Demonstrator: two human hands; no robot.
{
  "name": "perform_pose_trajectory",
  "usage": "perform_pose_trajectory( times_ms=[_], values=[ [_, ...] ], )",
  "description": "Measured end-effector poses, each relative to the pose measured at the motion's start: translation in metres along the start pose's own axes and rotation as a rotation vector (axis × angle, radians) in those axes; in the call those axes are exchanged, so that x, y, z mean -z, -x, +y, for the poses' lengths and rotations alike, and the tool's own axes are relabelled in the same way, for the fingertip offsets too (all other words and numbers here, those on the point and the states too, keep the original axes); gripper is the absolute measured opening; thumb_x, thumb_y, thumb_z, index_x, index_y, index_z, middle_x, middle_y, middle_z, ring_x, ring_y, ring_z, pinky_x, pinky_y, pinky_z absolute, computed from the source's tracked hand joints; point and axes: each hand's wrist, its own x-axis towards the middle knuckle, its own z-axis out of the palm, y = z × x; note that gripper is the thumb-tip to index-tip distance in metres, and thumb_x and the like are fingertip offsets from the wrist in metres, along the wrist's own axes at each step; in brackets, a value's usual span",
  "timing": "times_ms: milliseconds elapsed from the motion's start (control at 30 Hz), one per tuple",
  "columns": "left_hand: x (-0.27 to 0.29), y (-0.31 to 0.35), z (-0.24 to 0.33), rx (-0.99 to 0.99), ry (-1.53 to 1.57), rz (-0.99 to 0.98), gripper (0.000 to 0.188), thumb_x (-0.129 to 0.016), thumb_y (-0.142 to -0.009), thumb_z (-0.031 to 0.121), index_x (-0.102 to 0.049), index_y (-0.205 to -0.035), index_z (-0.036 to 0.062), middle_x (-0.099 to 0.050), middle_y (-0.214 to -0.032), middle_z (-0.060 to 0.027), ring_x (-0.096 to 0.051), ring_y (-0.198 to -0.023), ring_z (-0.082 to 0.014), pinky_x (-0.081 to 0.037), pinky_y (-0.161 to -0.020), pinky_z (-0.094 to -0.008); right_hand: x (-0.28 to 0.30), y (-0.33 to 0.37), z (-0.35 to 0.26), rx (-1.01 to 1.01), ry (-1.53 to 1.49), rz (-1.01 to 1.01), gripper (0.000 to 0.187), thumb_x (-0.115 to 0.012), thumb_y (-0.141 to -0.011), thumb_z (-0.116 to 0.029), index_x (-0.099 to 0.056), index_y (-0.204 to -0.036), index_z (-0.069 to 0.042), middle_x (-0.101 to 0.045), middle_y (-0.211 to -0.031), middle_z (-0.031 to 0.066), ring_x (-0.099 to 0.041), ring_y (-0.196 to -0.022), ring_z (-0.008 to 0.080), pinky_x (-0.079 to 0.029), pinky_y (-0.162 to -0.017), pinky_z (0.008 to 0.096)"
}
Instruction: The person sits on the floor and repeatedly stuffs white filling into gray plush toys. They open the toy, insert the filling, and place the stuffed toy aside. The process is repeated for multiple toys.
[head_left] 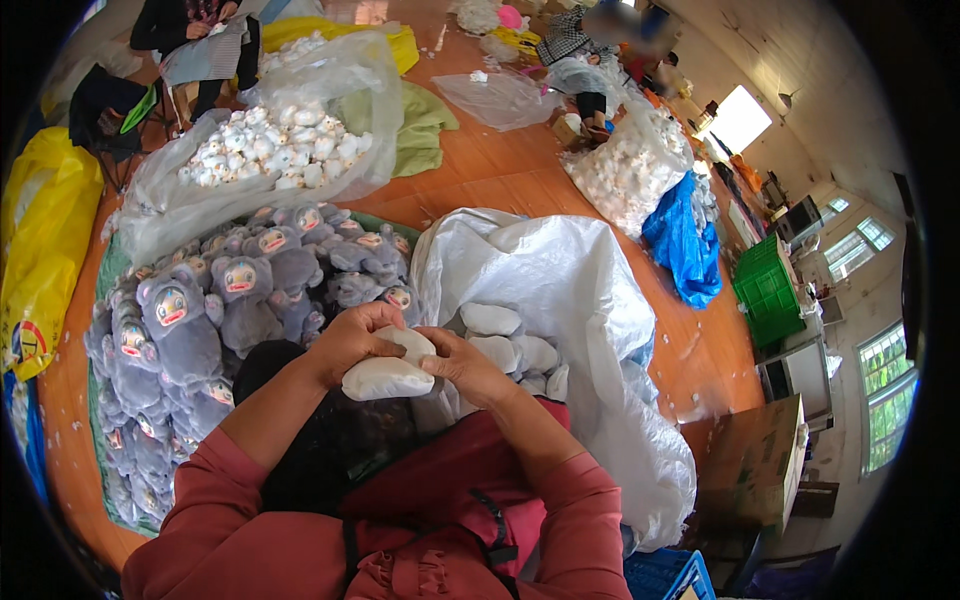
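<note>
Above my lap, both my hands grip a white stuffed piece (388,380), a plump, pillow-like pouch. My left hand (352,343) pinches its upper left side, thumb on top. My right hand (462,365) holds it from the right with the thumb pressed on it. More white stuffed pieces (491,319) lie just beyond my right hand in a large white woven sack (600,400) with its mouth spread wide. To the left of my left arm is a big pile of grey plush dolls (240,280) with painted faces.
Beyond the dolls, a clear plastic bag (370,130) holds many small white doll heads (280,145). A yellow sack (45,240) stands far left. Another full bag (640,165), a blue sack (690,240), a green crate (768,290) and a cardboard box (750,465) stand right. Other people sit at the back.
</note>
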Motion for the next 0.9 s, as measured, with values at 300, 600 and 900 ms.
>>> perform_pose_trajectory(
  times_ms=[300, 600, 900],
  values=[
    [0.0, -0.013, -0.017, 0.19, 0.202, 0.113, 0.041, -0.072, -0.076, 0.001, -0.057, -0.114, 0.0009, -0.065, -0.094, -0.0151, -0.066, -0.078, -0.023, -0.054, -0.068, -0.0349, -0.012, -0.014, -0.011, -0.243, 0.455, 0.196, 0.047, -0.076, -0.079, -0.015, -0.053, -0.118, 0.001, -0.059, -0.098, 0.0078, -0.056, -0.083, 0.0129, -0.047, -0.07, 0.0282],
    [-0.008, -0.014, -0.026, 0.073, 0.121, 0.146, 0.031, -0.073, -0.079, -0.001, -0.063, -0.107, 0.0045, -0.065, -0.095, -0.0096, -0.064, -0.082, -0.0168, -0.054, -0.072, -0.0314, -0.01, -0.024, 0.003, -0.167, 0.365, 0.333, 0.034, -0.072, -0.078, -0.008, -0.059, -0.108, 0.0, -0.062, -0.093, 0.0072, -0.06, -0.081, 0.0136, -0.049, -0.07, 0.0277],
    [-0.025, -0.001, -0.012, -0.098, 0.045, -0.138, 0.052, -0.077, -0.082, 0.008, -0.053, -0.128, 0.0069, -0.056, -0.119, -0.0069, -0.06, -0.103, -0.0171, -0.051, -0.088, -0.0305, 0.036, -0.038, 0.041, -0.113, 0.162, 0.451, 0.026, -0.076, -0.076, -0.011, -0.063, -0.097, -0.001, -0.066, -0.083, 0.0079, -0.063, -0.07, 0.0153, -0.05, -0.059, 0.0297]
  ],
)
